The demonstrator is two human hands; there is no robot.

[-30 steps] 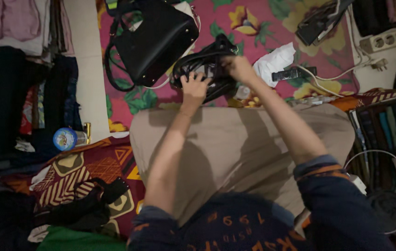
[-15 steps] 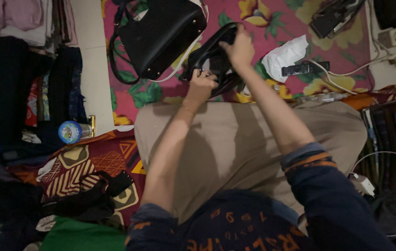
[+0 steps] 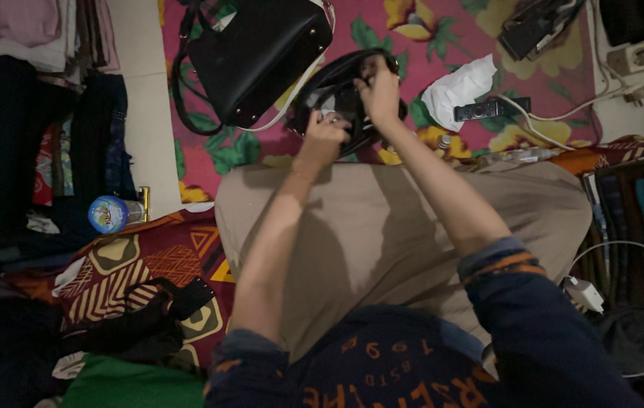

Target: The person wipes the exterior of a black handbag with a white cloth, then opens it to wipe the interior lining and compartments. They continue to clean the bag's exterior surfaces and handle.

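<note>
Small black bag (image 3: 341,94), crowded by a larger black handbag (image 3: 258,57), sits gripped by my left hand (image 3: 324,136) and right hand (image 3: 379,94).

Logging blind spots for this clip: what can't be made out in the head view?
- Inside of the small black bag: dark, and covered by the left hand and right hand.
- Whatever the fingers pinch there: too small and blurred to tell.
- Large black handbag: its top is cut off by the upper frame edge.
- Power strip: cut off by the right edge.
- Clothes pile: too dark to tell items apart.
</note>
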